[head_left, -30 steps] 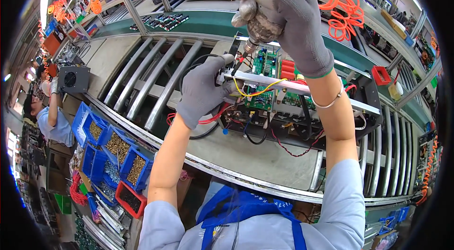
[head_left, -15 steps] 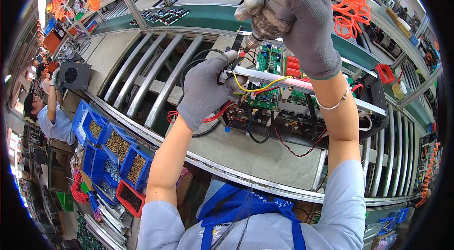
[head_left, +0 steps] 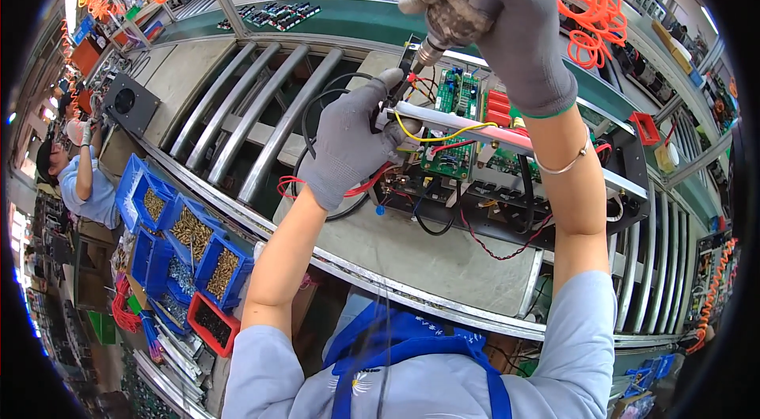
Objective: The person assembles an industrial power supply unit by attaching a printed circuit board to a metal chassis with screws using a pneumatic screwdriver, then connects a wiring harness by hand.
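Note:
My right hand (head_left: pixel 526 39), in a grey glove, is wrapped round a power screwdriver (head_left: pixel 459 17). The tool's bit points down at the left end of an open black chassis (head_left: pixel 629 161). My left hand (head_left: pixel 348 138), also gloved, grips that same end, fingers closed by a silver rail (head_left: pixel 463 124) and a dark upright end panel (head_left: pixel 408 59). Its fingertips are partly hidden behind the rail. Inside the chassis sit green circuit boards (head_left: pixel 457 94) and red blocks (head_left: pixel 497 108). A yellow wire (head_left: pixel 443 137) loops over the rail, and red and black wires hang at the front.
Metal rollers (head_left: pixel 289 122) flank the chassis on the conveyor. Blue bins (head_left: pixel 226 272) of small brass parts and a red bin (head_left: pixel 212 326) stand at lower left. Orange coiled hoses (head_left: pixel 590 15) hang behind my right hand. At far left a co-worker (head_left: pixel 83 185) handles a black box (head_left: pixel 131 102).
The screwdriver and my right hand have shifted slightly, still over the chassis's left end. My left hand keeps its grip. The co-worker's black box has tilted.

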`<state>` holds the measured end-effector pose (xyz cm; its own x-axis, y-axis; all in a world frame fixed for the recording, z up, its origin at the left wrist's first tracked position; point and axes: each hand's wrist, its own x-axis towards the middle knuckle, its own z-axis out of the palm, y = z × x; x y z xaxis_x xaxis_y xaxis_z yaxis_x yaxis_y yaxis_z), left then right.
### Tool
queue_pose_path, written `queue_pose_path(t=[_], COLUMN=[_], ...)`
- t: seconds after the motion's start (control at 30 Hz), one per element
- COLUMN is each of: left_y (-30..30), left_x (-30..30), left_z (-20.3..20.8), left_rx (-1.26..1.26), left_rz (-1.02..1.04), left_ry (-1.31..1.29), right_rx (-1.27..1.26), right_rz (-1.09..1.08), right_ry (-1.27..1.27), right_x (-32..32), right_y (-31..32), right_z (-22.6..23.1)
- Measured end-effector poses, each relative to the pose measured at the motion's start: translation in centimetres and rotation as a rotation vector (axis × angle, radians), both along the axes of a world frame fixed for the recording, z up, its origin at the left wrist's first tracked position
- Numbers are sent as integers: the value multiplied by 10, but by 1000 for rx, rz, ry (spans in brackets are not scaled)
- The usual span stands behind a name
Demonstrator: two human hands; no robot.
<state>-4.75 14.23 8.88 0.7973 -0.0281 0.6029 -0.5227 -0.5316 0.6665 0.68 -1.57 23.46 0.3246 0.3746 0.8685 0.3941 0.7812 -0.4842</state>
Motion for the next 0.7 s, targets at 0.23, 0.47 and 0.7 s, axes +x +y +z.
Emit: queue_pose_path(t=[0.23,0.47,0.7], left_y=[-6,-4,-9], left_x=[-1,-4,1], left_z=[5,9,3], left_rx=[6,6,9], left_rz=[1,5,-10], left_ry=[24,112,32], right_rx=[-101,-236,-219], right_rz=[-463,-478,-445], right_ry=[345,271,304], right_x=[-18,-18,-9], right_y=[1,15,6], right_z=[12,24,19])
